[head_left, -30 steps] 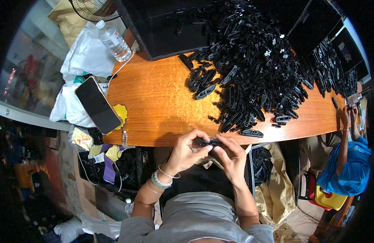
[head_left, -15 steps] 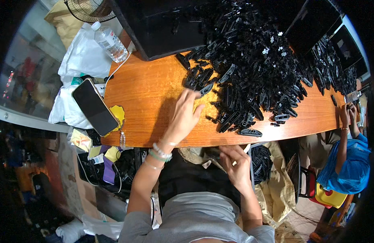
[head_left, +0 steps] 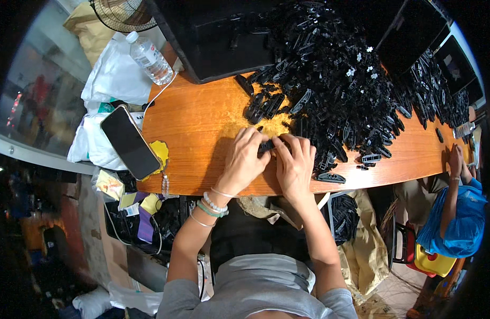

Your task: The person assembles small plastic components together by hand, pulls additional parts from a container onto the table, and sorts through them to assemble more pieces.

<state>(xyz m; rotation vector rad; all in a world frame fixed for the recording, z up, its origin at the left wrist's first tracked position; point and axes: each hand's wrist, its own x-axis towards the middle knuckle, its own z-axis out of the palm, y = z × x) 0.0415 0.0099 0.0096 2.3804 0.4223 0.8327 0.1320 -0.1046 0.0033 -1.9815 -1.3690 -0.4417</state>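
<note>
Your left hand [head_left: 244,159] and right hand [head_left: 295,162] both pinch one small black part [head_left: 266,145]; the big pile [head_left: 335,80] on the desk [head_left: 202,122] looks hardly begun.

The black part [head_left: 266,145] near the tabletop's [head_left: 202,127] front edge is mostly hidden under the fingers [head_left: 255,139] of both hands; its shape cannot be told. The fan [head_left: 122,11] past the far left corner is cut off by the picture's top edge.
</note>
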